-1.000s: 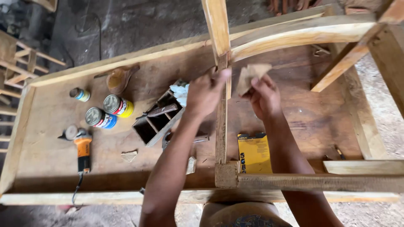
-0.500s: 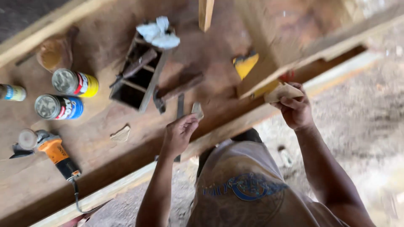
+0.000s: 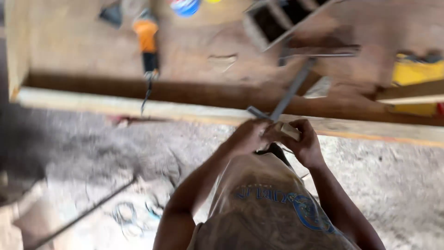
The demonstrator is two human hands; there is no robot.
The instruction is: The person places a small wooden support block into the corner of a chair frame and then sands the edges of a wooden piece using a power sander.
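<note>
Hands now meet at the person's chest; half a second ago they were apart, the left reaching onto the bench and the right holding a pale block out to the side. View has swung too, so the bench sits across the top and the gritty floor fills the lower half. Frame is motion-blurred.

Left to right:
- Orange power tool (image 3: 147,39) lies on the wooden workbench (image 3: 92,99) at 11 o'clock, cord trailing over the front rail.
- Blue-labelled can (image 3: 185,6) at 12 o'clock, cut by the top edge.
- Open wooden box (image 3: 282,21) at 1 o'clock, a thin grey bar (image 3: 293,88) slanting down from it toward the hands.
- Left hand (image 3: 249,135) is curled closed against the right; what it grips, I cannot tell.
- Right hand (image 3: 303,143) is wrapped round a small pale wood block (image 3: 290,131), just below the bench's front rail.
- Yellow sheet (image 3: 411,74) at 2 o'clock, under a wooden strip.

Judgement: both hands work the block together, off the bench.
</note>
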